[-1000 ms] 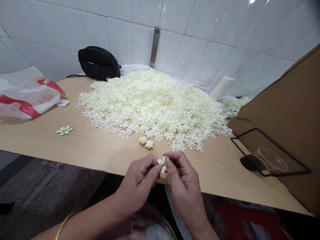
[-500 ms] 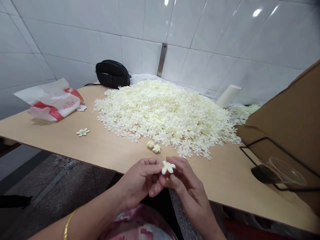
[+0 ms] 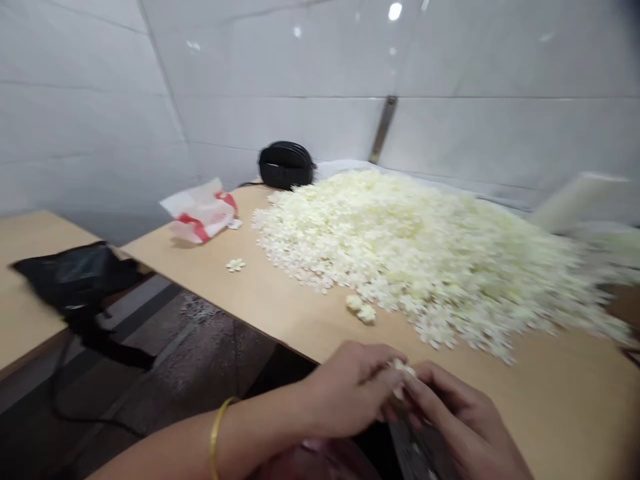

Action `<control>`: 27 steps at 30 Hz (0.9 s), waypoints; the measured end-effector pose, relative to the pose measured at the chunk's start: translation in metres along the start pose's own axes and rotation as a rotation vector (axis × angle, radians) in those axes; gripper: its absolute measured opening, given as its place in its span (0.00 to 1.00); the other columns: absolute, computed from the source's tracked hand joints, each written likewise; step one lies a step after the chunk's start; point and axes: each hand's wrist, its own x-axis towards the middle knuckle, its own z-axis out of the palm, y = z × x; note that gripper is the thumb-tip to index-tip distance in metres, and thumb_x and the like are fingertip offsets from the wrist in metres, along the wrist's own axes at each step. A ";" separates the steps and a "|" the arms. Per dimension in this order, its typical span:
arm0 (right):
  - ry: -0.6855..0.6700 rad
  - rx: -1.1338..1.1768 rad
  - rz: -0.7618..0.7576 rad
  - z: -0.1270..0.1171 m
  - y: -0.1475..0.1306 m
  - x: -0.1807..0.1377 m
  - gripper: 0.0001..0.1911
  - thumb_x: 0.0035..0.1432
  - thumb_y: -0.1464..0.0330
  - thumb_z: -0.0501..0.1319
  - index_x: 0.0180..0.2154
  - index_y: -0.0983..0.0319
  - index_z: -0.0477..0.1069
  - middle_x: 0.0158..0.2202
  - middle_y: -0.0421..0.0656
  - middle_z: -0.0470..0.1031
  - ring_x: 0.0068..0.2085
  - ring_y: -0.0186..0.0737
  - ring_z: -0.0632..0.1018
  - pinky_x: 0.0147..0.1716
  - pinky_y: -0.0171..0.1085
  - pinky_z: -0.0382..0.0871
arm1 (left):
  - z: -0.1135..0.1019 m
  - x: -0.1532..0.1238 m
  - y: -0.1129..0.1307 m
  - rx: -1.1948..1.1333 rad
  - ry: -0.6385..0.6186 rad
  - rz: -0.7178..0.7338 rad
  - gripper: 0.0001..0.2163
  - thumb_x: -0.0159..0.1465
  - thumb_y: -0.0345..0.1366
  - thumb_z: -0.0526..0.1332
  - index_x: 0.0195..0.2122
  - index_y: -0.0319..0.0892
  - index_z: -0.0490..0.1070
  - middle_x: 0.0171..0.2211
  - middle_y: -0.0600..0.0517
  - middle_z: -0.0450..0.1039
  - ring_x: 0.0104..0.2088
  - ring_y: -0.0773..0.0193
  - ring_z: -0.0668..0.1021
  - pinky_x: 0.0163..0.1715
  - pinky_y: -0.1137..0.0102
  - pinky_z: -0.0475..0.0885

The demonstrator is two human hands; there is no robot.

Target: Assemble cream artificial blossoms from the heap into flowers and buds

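Observation:
Both my hands meet at the near edge of the wooden table (image 3: 280,313). My left hand (image 3: 350,393), with a gold bangle on its wrist, and my right hand (image 3: 450,410) pinch one small cream fabric flower (image 3: 400,370) between their fingertips. The picture is smeared by motion. A big heap of the same cream flowers (image 3: 425,247) covers the table beyond my hands. Two curled flowers (image 3: 361,308) lie just in front of the heap, and a single flat flower (image 3: 235,265) lies further left.
A black pouch (image 3: 285,165) sits against the white tiled wall. A red and white plastic bag (image 3: 200,213) lies on the table's left end. A second table at the far left carries a black bag (image 3: 75,273). A white roll (image 3: 575,200) shows at right.
The view has swung left, so the heap now sits to the right and a second table has appeared. My hands have closed tighter around the flower.

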 end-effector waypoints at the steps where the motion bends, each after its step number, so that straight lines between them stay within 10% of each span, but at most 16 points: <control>1: 0.011 0.027 0.002 0.000 -0.003 0.000 0.17 0.51 0.57 0.58 0.20 0.63 0.65 0.18 0.39 0.65 0.23 0.34 0.67 0.24 0.33 0.63 | -0.001 0.000 0.002 -0.017 -0.037 -0.021 0.14 0.61 0.40 0.49 0.38 0.36 0.68 0.24 0.51 0.67 0.22 0.70 0.68 0.25 0.74 0.67; 14: -0.036 0.084 0.023 -0.005 -0.006 0.001 0.10 0.53 0.64 0.57 0.28 0.65 0.68 0.24 0.39 0.69 0.24 0.29 0.69 0.25 0.31 0.63 | -0.006 0.009 0.002 0.074 -0.001 -0.053 0.07 0.60 0.35 0.52 0.29 0.39 0.63 0.23 0.53 0.69 0.21 0.70 0.70 0.22 0.75 0.65; 20: 0.451 -0.643 -0.346 0.018 -0.006 0.012 0.09 0.57 0.71 0.48 0.25 0.62 0.60 0.22 0.39 0.63 0.23 0.33 0.66 0.23 0.32 0.58 | 0.009 0.021 -0.012 0.483 0.374 0.318 0.05 0.58 0.30 0.50 0.27 0.41 0.62 0.18 0.58 0.59 0.19 0.71 0.63 0.21 0.75 0.58; 27: 0.699 -1.079 -0.648 0.022 0.004 0.027 0.11 0.58 0.73 0.47 0.25 0.62 0.62 0.22 0.42 0.62 0.25 0.37 0.64 0.25 0.36 0.59 | 0.015 0.028 -0.003 -0.090 0.362 0.144 0.06 0.60 0.37 0.53 0.34 0.40 0.65 0.25 0.56 0.64 0.27 0.70 0.68 0.29 0.76 0.64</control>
